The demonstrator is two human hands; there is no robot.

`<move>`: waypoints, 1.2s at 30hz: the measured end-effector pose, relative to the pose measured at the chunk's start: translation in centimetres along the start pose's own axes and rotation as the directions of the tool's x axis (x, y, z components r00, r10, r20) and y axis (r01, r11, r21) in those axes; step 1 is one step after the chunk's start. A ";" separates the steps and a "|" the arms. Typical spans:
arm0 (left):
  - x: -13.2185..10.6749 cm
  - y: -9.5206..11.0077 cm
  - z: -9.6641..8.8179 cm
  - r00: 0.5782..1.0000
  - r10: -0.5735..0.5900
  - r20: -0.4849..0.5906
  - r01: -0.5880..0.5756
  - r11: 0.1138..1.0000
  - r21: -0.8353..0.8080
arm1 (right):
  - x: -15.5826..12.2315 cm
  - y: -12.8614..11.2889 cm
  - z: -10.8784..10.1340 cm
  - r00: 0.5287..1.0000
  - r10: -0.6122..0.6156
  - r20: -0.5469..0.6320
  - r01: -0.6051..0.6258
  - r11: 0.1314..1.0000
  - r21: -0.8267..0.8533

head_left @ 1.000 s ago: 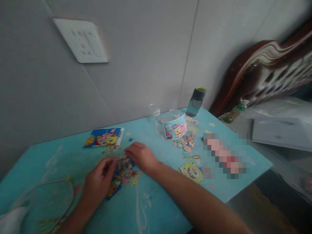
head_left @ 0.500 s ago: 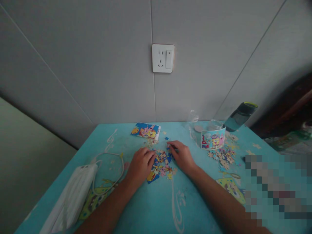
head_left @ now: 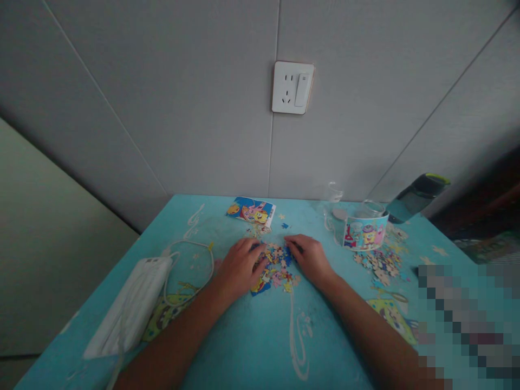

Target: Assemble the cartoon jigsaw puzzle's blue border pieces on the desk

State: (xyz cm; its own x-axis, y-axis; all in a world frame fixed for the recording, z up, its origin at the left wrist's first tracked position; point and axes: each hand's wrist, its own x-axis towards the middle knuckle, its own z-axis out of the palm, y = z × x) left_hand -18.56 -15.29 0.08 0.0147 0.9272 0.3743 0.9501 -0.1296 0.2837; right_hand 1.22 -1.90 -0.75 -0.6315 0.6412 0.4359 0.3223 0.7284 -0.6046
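Note:
Between my two hands lies a loose pile of small jigsaw puzzle pieces (head_left: 278, 266) in blue, yellow, pink and bare cardboard brown. My left hand (head_left: 242, 266) rests at the pile's left side, thumb and fingers apart over its edge. On the other side, my right hand (head_left: 311, 259) has curled fingers, with thumb and index tips close together by some blue pieces; whatever may be between them is too small to make out. One blue puzzle piece (head_left: 285, 226) lies alone just beyond the right fingertips. Behind the pile is a printed cartoon picture card (head_left: 252, 210).
A second heap of pieces (head_left: 382, 265) lies right, before a clear container with a cartoon label (head_left: 365, 233). A dark bottle (head_left: 418, 196) leans behind it. At left are a white power bank (head_left: 132, 303) and a looped cable (head_left: 213, 262). The wall bounds the table's back.
The view has turned, so the scene sits farther right. My left thumb and fingers have spread wider over the pile. My right hand stays by the blue pieces.

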 end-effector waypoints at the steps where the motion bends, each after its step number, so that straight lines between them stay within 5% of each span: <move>1: 0.0 0.1 0.1 1.000 0.004 -0.001 -0.004 1.000 -0.004 | 0.0 -0.1 -0.1 1.000 -0.016 0.011 0.016 1.000 -0.004; 13: 0.4 -1.9 0.0 1.000 -0.002 -0.031 0.000 0.999 -0.048 | -0.4 -2.7 -0.9 0.976 -0.178 0.130 0.205 0.947 -0.247; 17: 0.6 -2.4 -0.3 1.000 0.013 -0.028 -0.014 0.999 -0.043 | -1.3 -5.8 -0.3 0.839 -0.422 0.344 0.471 0.879 -0.070; 19: 0.7 -2.7 -0.3 0.999 0.004 -0.041 -0.005 0.999 -0.035 | -1.8 -6.7 0.1 0.803 -0.448 0.393 0.494 0.869 -0.019; 30: 2.6 -6.0 1.2 0.985 -0.097 -0.140 0.110 0.990 0.084 | -0.2 -2.0 -2.1 0.870 -0.324 0.371 0.425 0.874 -0.235; 36: 2.7 -5.4 1.2 0.992 -0.062 -0.114 0.075 0.990 0.117 | 0.2 0.1 -2.7 0.922 -0.206 0.327 0.335 0.849 -0.409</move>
State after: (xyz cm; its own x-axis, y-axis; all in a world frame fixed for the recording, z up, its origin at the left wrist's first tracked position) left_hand -23.24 -11.63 -1.49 -0.0795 0.8875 0.4540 0.9785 -0.0174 0.2053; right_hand 3.02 -1.04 1.02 -0.8796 0.3623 0.3084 0.3506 0.9317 -0.0947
